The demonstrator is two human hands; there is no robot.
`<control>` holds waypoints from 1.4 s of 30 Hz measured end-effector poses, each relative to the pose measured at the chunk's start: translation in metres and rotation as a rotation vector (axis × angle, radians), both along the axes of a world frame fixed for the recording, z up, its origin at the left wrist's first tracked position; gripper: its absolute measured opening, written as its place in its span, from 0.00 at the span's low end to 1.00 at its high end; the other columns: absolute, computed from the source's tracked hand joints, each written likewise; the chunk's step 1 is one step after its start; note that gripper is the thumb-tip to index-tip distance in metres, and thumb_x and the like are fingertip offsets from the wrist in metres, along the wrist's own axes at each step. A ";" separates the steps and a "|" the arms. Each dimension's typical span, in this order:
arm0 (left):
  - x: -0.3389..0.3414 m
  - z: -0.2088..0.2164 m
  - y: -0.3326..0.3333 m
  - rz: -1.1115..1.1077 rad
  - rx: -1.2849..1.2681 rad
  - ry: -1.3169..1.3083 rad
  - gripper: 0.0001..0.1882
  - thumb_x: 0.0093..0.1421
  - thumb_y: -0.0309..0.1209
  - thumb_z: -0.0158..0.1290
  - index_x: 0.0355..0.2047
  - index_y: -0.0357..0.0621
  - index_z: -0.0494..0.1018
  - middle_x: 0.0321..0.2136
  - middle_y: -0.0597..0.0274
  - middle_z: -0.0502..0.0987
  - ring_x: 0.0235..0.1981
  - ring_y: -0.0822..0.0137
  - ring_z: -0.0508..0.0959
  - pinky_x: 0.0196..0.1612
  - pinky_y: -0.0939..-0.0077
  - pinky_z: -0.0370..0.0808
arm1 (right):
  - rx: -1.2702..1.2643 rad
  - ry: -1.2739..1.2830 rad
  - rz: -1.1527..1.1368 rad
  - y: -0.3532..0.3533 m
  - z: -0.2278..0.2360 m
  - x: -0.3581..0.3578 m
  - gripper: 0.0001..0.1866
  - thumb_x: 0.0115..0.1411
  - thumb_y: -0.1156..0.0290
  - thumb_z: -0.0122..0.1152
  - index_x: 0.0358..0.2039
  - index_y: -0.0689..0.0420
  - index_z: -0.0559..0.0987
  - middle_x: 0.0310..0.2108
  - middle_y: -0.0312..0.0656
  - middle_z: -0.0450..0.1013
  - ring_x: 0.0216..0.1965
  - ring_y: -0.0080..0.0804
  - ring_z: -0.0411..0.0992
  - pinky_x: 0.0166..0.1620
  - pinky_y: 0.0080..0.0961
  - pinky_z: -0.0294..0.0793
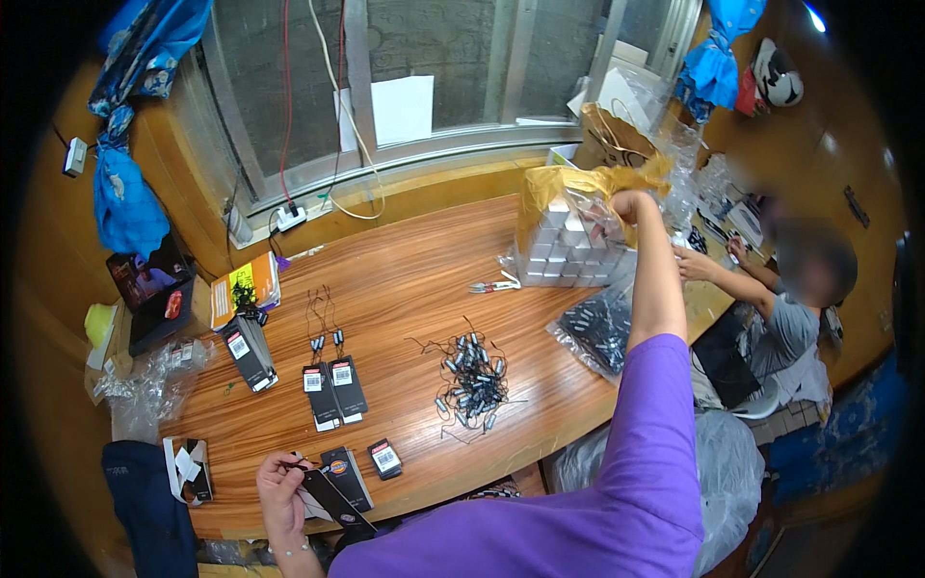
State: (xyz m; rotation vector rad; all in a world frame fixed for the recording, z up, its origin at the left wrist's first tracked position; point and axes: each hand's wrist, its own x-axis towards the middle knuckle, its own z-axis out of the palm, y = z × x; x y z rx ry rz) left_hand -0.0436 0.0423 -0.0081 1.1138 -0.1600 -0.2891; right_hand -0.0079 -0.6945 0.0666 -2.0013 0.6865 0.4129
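Observation:
My left hand, at the table's near left edge, has its fingers closed on a black hang tag. Another black hang tag lies beside it, and a small stack of tags with a white label is to the right. My right arm stretches to the far right, where my right hand reaches into the torn top of a plastic-wrapped block of small white boxes. Brown tape and plastic partly hide those fingers. Between my hands lies a loose pile of black strings with silver-grey ends.
Tags with strings attached and a tag stack lie left of the pile. Snips rest near the boxes, beyond a clear bag of black strings. Another person works at the right. A window backs the table.

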 end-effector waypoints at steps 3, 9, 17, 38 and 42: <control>0.000 0.003 -0.005 0.033 0.025 0.011 0.12 0.48 0.20 0.57 0.34 0.36 0.68 0.28 0.58 0.75 0.30 0.69 0.75 0.39 0.79 0.71 | -0.035 0.164 -0.013 0.041 -0.001 0.002 0.22 0.47 0.46 0.62 0.33 0.51 0.76 0.28 0.39 0.74 0.27 0.28 0.71 0.32 0.27 0.69; 0.011 0.000 -0.016 -0.051 0.030 0.050 0.13 0.50 0.21 0.56 0.35 0.37 0.67 0.28 0.57 0.74 0.30 0.69 0.75 0.38 0.80 0.71 | -0.329 -0.326 0.023 0.068 -0.022 -0.011 0.31 0.44 0.46 0.63 0.40 0.60 0.75 0.36 0.42 0.74 0.34 0.31 0.69 0.37 0.32 0.69; 0.016 0.005 -0.016 -0.113 0.032 0.009 0.13 0.50 0.21 0.56 0.36 0.38 0.67 0.28 0.56 0.75 0.29 0.70 0.74 0.36 0.80 0.71 | -0.326 -0.539 -0.047 0.079 -0.028 -0.028 0.24 0.52 0.63 0.55 0.47 0.63 0.70 0.46 0.42 0.69 0.44 0.25 0.65 0.47 0.22 0.63; 0.011 -0.028 0.026 0.018 -0.030 0.010 0.12 0.49 0.20 0.56 0.35 0.37 0.68 0.28 0.57 0.75 0.32 0.70 0.74 0.41 0.79 0.69 | -0.176 -1.501 -1.425 0.004 0.001 -0.201 0.20 0.50 0.71 0.58 0.43 0.55 0.66 0.40 0.43 0.67 0.37 0.39 0.69 0.25 0.31 0.75; 0.009 -0.024 0.017 0.038 -0.033 0.021 0.12 0.49 0.21 0.56 0.35 0.37 0.68 0.29 0.57 0.75 0.32 0.70 0.74 0.41 0.80 0.69 | 0.291 -1.297 -1.671 -0.050 -0.061 -0.228 0.18 0.51 0.72 0.58 0.42 0.57 0.66 0.43 0.48 0.64 0.40 0.46 0.67 0.31 0.40 0.79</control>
